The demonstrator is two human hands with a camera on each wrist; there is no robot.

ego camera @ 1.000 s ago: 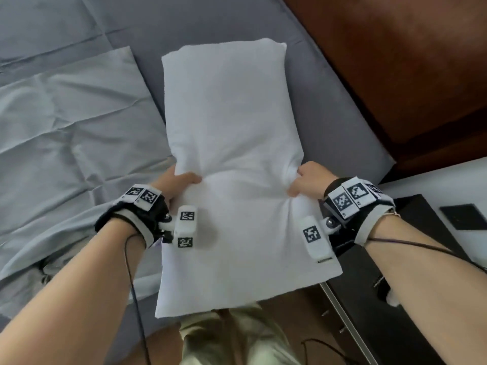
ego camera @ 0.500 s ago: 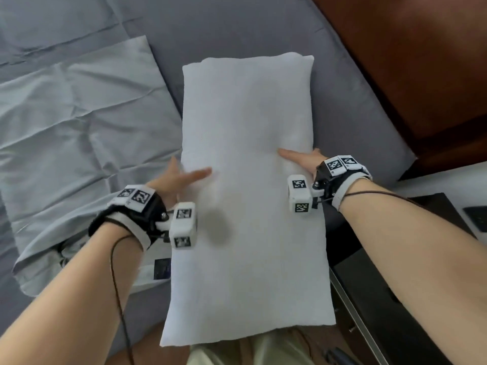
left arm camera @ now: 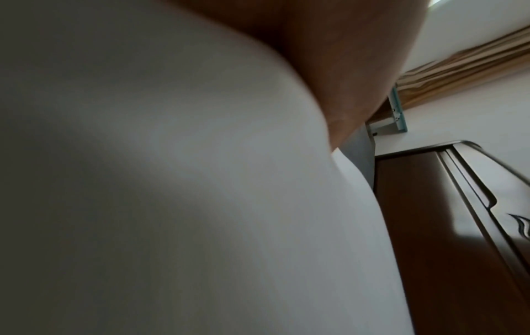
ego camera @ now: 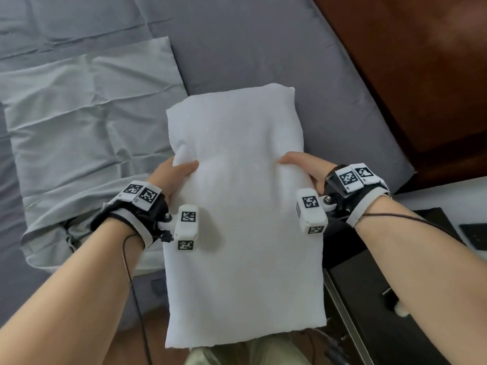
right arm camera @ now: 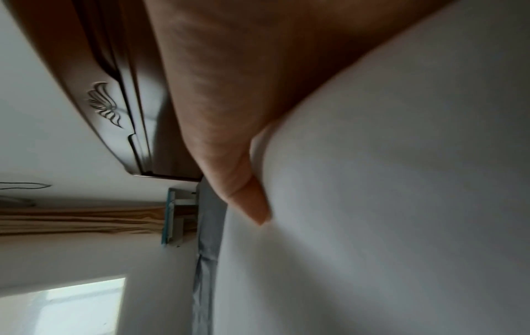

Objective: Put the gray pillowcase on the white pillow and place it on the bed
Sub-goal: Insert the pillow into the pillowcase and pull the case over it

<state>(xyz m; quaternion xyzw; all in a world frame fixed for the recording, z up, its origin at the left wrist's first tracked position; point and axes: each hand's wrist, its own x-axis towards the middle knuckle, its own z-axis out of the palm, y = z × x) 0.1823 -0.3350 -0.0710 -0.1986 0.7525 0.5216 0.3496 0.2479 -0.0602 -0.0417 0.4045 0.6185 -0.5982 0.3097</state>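
The white pillow [ego camera: 242,206] runs lengthwise away from me, its near end over my lap and its far end above the bed. My left hand [ego camera: 175,175] grips its left edge, thumb on top and fingers hidden beneath. My right hand [ego camera: 300,167] grips the right edge the same way. The gray pillowcase [ego camera: 79,133] lies spread flat and wrinkled on the bed to the left, apart from the pillow. In both wrist views the pillow [left arm camera: 172,181] [right arm camera: 401,181] fills the frame, with the hand [left arm camera: 329,56] [right arm camera: 229,113] pressed against it.
The bed [ego camera: 250,43] has a darker gray sheet. A dark wooden headboard [ego camera: 408,61] rises at the right. A black nightstand [ego camera: 395,299] stands close by my right forearm, beside a white surface [ego camera: 448,191] with a dark flat device [ego camera: 474,235].
Both hands held the pillow a second ago, opened flat on its sides half a second ago, and now grip its edges again. The pillow has come nearer to me.
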